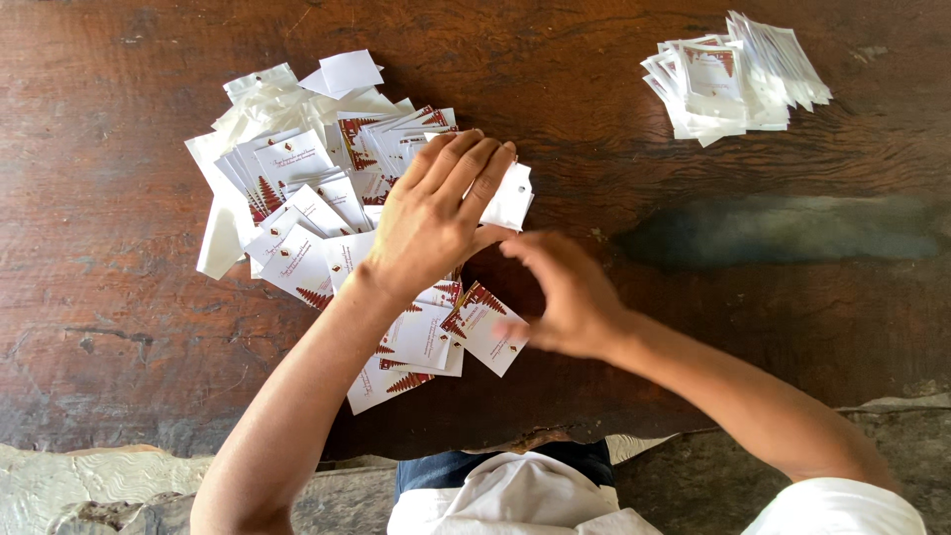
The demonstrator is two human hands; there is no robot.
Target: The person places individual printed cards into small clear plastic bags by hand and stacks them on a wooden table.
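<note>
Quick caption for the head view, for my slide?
Left hand on spread cards, right hand beside it; finished stack across wooden table.

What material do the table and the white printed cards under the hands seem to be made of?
The table looks like dark, worn wood: grain lines, cracks and a rough natural edge show. The printed cards look like thin matte paper or card; they lie flat with sharp corners. Some in the far stack seem to sit in glossy clear sleeves.
</note>
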